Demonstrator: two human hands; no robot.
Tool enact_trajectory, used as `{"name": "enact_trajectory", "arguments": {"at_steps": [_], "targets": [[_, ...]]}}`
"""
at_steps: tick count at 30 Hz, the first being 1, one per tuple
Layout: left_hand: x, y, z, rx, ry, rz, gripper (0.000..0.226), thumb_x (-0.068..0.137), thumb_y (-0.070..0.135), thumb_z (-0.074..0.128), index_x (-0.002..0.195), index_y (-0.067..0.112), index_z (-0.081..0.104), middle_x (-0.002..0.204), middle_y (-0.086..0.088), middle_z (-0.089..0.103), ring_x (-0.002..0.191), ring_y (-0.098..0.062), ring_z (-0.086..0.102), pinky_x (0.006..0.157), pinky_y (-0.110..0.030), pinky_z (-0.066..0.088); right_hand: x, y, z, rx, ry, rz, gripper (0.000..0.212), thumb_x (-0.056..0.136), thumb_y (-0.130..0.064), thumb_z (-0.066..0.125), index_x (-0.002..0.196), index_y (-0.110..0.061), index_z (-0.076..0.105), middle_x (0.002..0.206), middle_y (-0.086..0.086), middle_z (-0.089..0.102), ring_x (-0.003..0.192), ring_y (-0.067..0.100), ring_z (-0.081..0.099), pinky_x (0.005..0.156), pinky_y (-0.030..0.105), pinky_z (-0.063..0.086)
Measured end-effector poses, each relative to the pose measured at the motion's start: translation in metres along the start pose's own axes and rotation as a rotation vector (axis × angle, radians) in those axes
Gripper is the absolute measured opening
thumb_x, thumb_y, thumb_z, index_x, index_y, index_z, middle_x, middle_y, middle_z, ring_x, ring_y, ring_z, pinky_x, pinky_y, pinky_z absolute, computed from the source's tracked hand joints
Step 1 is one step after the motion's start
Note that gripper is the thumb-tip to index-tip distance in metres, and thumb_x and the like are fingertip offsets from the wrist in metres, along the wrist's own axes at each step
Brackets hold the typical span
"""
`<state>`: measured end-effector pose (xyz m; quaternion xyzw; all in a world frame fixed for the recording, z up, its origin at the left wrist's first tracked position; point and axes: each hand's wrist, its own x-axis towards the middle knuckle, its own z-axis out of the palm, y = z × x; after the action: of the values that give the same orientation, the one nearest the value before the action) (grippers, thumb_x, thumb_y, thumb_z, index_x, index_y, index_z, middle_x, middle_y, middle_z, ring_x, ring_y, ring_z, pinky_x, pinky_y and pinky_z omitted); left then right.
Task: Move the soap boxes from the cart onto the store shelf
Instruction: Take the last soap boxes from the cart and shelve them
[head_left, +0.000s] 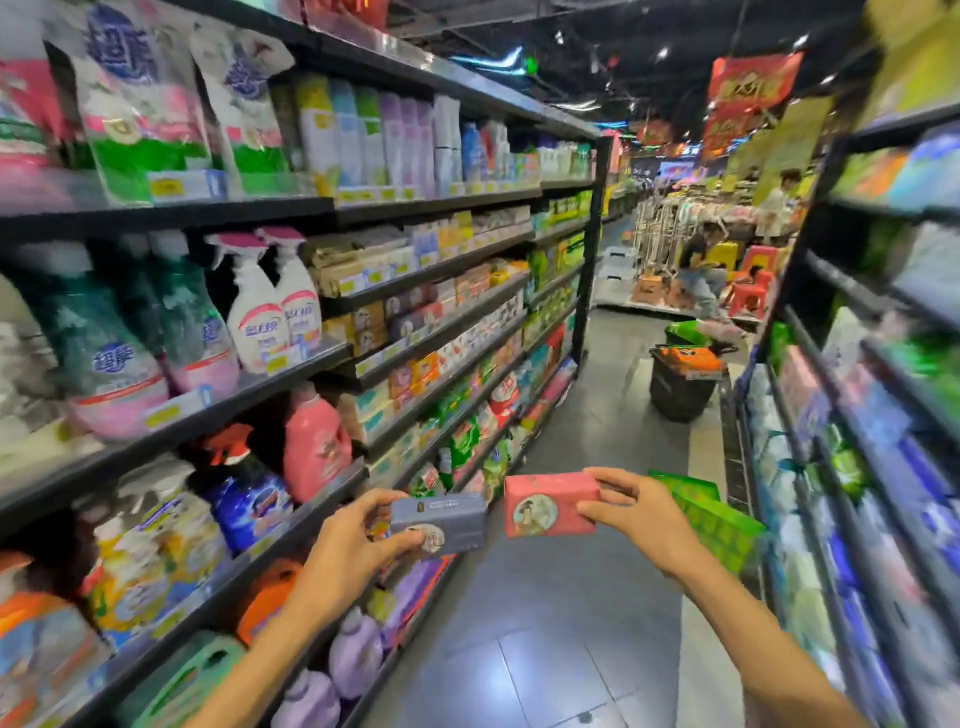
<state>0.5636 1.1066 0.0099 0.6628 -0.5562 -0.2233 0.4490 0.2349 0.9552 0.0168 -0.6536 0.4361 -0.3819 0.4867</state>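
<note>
Both hands grip boxes at lower centre: my left hand (358, 540) pinches the grey soap box (441, 522), my right hand (636, 512) the pink soap box (550, 506). They look light, stiff; hold the ends. Store shelf (291, 379) lies left.

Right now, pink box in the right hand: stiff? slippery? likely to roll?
Pink box probably stiff: flat faces, straight edges under the right hand. Unlikely to roll, being rectangular. Possibly a bit slick; the surface looks smooth, and only an end is pinched.

Right-hand shelves (883, 322) motion-blurred, their goods unreadable; forearms cut off below.
</note>
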Motion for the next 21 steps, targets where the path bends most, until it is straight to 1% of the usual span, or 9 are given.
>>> {"name": "enact_trajectory", "arguments": {"at_steps": [2,4,6,9,11,15,18,19,21], "targets": [[0.032,0.013,0.025,-0.019,-0.023,0.020,0.036,0.075,0.028,0.088,0.106,0.031,0.069,0.098,0.017,0.076,0.089,-0.002,0.072,0.087,-0.037,0.058,0.017,-0.001,-0.031,0.017,0.042,-0.006,0.049,0.074,0.004,0.081,0.118,-0.008,0.066,0.105,0.004,0.075,0.092,0.004,0.071,0.078,0.018,0.056],[0.066,0.022,0.048,-0.040,-0.045,0.042,0.039,0.075,0.036,0.088,0.108,0.031,0.069,0.101,0.013,0.076,0.093,-0.006,0.073,0.087,-0.043,0.059,0.036,0.001,-0.059,0.036,0.084,-0.006,0.048,0.074,0.008,0.079,0.118,-0.008,0.065,0.104,0.007,0.074,0.085,0.000,0.070,0.073,0.015,0.055],[0.101,0.028,0.068,-0.048,-0.066,0.056,0.041,0.073,0.044,0.087,0.109,0.034,0.069,0.103,0.012,0.076,0.093,-0.009,0.073,0.084,-0.044,0.060,0.060,0.007,-0.083,0.053,0.112,-0.002,0.047,0.075,0.008,0.078,0.116,-0.010,0.066,0.100,0.004,0.074,0.083,-0.003,0.069,0.072,0.013,0.054],[0.158,0.033,0.098,-0.067,-0.080,0.083,0.038,0.074,0.042,0.086,0.107,0.036,0.068,0.104,0.012,0.075,0.096,-0.008,0.072,0.087,-0.045,0.059,0.101,0.020,-0.114,0.047,0.145,-0.002,0.046,0.076,0.004,0.079,0.116,-0.012,0.067,0.094,-0.003,0.077,0.086,0.000,0.071,0.077,0.016,0.056],[0.197,0.033,0.117,-0.066,-0.089,0.100,0.036,0.076,0.037,0.087,0.107,0.034,0.069,0.105,0.011,0.075,0.098,-0.007,0.071,0.088,-0.043,0.058,0.133,0.028,-0.130,0.054,0.165,-0.001,0.045,0.076,0.004,0.078,0.115,-0.014,0.067,0.094,-0.005,0.077,0.087,0.000,0.071,0.077,0.015,0.055],[0.278,0.032,0.145,-0.105,-0.105,0.127,0.036,0.078,0.031,0.086,0.109,0.033,0.069,0.104,0.011,0.076,0.091,-0.010,0.074,0.081,-0.041,0.061,0.207,0.037,-0.152,0.074,0.193,-0.007,0.048,0.075,0.007,0.077,0.120,-0.007,0.065,0.097,0.004,0.077,0.088,0.007,0.072,0.074,0.016,0.055],[0.339,0.037,0.157,-0.118,-0.088,0.137,0.033,0.079,0.024,0.086,0.107,0.026,0.069,0.100,0.006,0.077,0.073,-0.009,0.075,0.065,-0.024,0.058,0.271,0.039,-0.161,0.069,0.196,-0.021,0.050,0.077,0.008,0.075,0.124,-0.003,0.061,0.104,0.012,0.076,0.091,0.011,0.072,0.075,0.017,0.056],[0.358,0.040,0.159,-0.124,-0.094,0.150,0.032,0.080,0.022,0.085,0.108,0.024,0.069,0.100,0.004,0.077,0.073,-0.011,0.075,0.063,-0.022,0.056,0.293,0.038,-0.164,0.073,0.193,-0.029,0.050,0.078,0.008,0.075,0.125,-0.002,0.061,0.105,0.012,0.075,0.093,0.013,0.072,0.075,0.018,0.056],[0.395,0.042,0.162,-0.110,-0.086,0.170,0.032,0.080,0.029,0.085,0.108,0.028,0.068,0.104,0.010,0.076,0.086,-0.010,0.075,0.068,-0.028,0.057,0.333,0.035,-0.166,0.070,0.180,-0.048,0.051,0.079,0.006,0.075,0.127,-0.004,0.060,0.107,0.009,0.076,0.099,0.014,0.071,0.078,0.018,0.055]]}}
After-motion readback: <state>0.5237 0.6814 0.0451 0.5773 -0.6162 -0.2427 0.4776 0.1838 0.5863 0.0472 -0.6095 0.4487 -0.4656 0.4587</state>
